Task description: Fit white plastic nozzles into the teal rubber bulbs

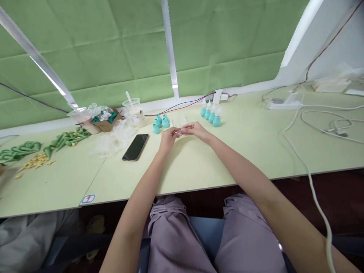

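Note:
My left hand (169,138) and my right hand (196,130) meet over the table, both with fingers pinched on a small translucent piece (179,131). Its exact shape is mostly covered by my fingertips. Just behind them lie several small clear-white tips (183,120), partly hidden by the hands. To the left of my left hand stand several teal squeeze bulbs (156,129) with open necks. Beyond my right hand is a row of several teal bulbs (216,121) with pointed clear tips fitted on top.
A black phone (135,147) and crumpled clear plastic bags (116,137) lie to the left. Behind are drink cups (137,113) and a small cardboard box (109,123). Farther left are green curved pieces (68,139) and yellow bits (36,161). White cables (295,151) and a power strip (284,105) occupy the right.

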A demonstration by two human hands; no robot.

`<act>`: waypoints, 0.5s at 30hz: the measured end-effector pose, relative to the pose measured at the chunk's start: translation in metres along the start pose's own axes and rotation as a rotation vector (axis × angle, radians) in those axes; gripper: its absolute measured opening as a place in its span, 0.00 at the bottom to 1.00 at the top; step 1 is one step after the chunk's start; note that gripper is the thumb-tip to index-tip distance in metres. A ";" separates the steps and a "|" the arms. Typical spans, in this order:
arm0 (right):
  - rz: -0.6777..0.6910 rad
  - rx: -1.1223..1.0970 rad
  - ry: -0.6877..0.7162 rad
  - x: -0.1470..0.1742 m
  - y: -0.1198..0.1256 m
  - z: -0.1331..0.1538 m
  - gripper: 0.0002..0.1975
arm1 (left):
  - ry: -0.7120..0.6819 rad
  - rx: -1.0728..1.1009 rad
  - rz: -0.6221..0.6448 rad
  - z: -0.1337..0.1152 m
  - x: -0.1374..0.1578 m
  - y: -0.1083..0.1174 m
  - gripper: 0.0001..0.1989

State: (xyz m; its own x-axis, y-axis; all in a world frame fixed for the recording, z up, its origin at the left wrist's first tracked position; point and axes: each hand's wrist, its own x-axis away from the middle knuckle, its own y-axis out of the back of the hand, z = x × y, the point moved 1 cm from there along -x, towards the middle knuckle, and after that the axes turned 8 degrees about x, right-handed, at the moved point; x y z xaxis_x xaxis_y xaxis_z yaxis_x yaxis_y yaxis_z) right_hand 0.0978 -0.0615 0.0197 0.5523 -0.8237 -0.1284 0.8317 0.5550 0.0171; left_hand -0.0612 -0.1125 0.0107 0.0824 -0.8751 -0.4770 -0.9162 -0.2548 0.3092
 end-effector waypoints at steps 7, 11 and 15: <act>-0.019 0.056 0.008 -0.003 -0.002 -0.004 0.16 | -0.014 -0.067 0.006 0.002 0.002 0.000 0.07; -0.019 0.029 0.038 -0.001 -0.007 -0.001 0.19 | -0.089 -0.147 -0.050 0.002 0.002 0.001 0.06; -0.034 0.017 -0.023 0.000 -0.007 -0.001 0.18 | -0.161 -0.222 -0.051 0.002 0.003 0.001 0.06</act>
State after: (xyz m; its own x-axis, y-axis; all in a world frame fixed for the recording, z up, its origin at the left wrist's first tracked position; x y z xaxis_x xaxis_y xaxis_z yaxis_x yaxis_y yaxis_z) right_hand 0.0920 -0.0654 0.0182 0.5248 -0.8446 -0.1062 0.8507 0.5248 0.0298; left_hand -0.0624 -0.1140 0.0076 0.0463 -0.7865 -0.6158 -0.8025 -0.3964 0.4460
